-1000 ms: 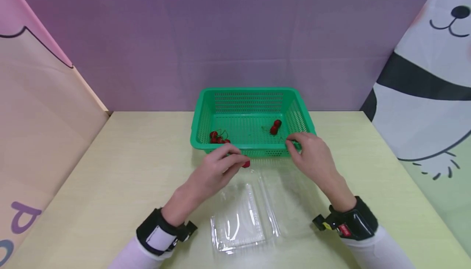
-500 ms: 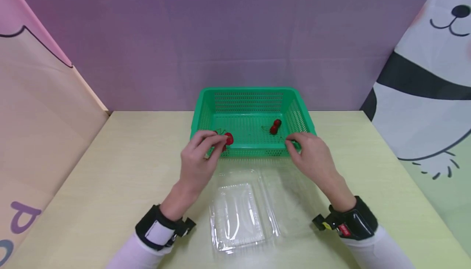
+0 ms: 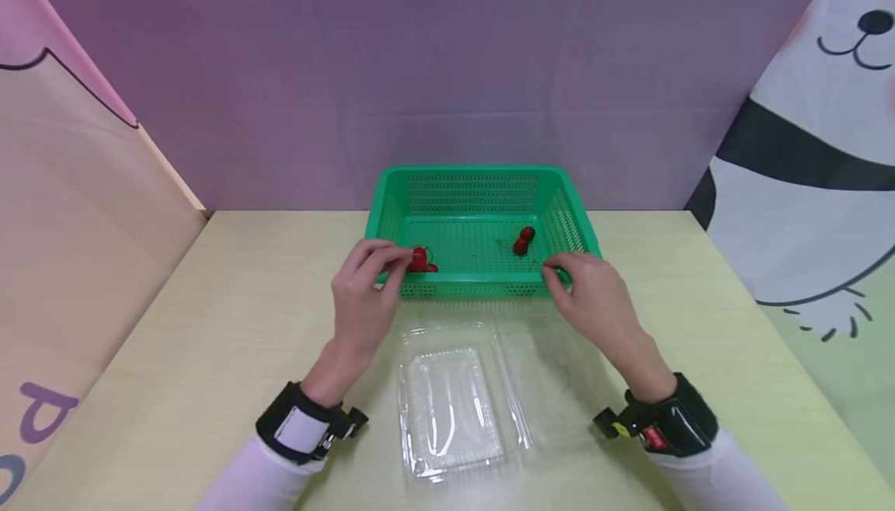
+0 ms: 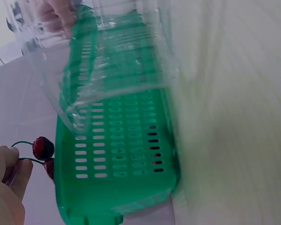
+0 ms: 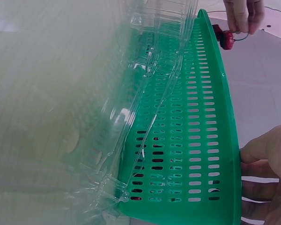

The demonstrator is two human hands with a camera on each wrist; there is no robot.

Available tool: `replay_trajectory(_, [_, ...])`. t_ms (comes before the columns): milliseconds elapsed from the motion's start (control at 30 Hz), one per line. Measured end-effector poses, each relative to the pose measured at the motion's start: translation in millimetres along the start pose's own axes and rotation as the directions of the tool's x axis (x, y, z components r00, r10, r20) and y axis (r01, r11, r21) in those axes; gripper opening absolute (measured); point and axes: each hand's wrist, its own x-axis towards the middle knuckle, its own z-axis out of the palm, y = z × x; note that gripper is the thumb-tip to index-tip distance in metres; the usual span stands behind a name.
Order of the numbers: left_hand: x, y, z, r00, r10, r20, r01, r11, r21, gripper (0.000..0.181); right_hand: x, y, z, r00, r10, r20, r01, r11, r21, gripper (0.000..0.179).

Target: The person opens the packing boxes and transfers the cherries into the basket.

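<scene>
My left hand [image 3: 365,286] is at the left front of the green basket [image 3: 475,287], thumb and fingertips pinching thin green stems. Two red cherries [image 4: 43,148] hang from those stems just over the basket's rim in the left wrist view. Two darker cherries [image 3: 520,245] lie inside the basket toward the right, stems pointing left. My right hand [image 3: 594,293] is over the basket's front right corner, thumb and index tips close together by a thin stem. In the right wrist view its fingertips are hidden behind the rim; I cannot tell whether they grip anything.
A clear plastic clamshell box [image 3: 454,410] lies with its lid spread open on the pale wooden table [image 3: 231,356], between my forearms and in front of the basket. A purple cloth backdrop [image 3: 447,68] rises behind the basket. Printed panels [image 3: 804,185] flank the table.
My left hand has moved up and left from above the box to the basket's left front, bringing its cherries over the ones lying there. My right hand stays at the corner.
</scene>
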Motion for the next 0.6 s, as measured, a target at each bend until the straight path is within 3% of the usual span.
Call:
replay_trajectory(367, [-8.5, -11.5, 0.2, 0.987, -0.062, 0.147, 0.046, 0.993, 0.107, 0.013, -0.5, -0.3, 0.5, 1.0, 0.006, 0.009, -0.006, 1.0, 0.006, 0.014])
replay_trajectory(600, [-9.5, -13.5, 1.0, 0.984, -0.065, 0.164, 0.045, 0.991, 0.123, 0.014, -0.3, 1.1, 0.9, 1.0, -0.002, 0.003, 0.002, 1.0, 0.003, 0.014])
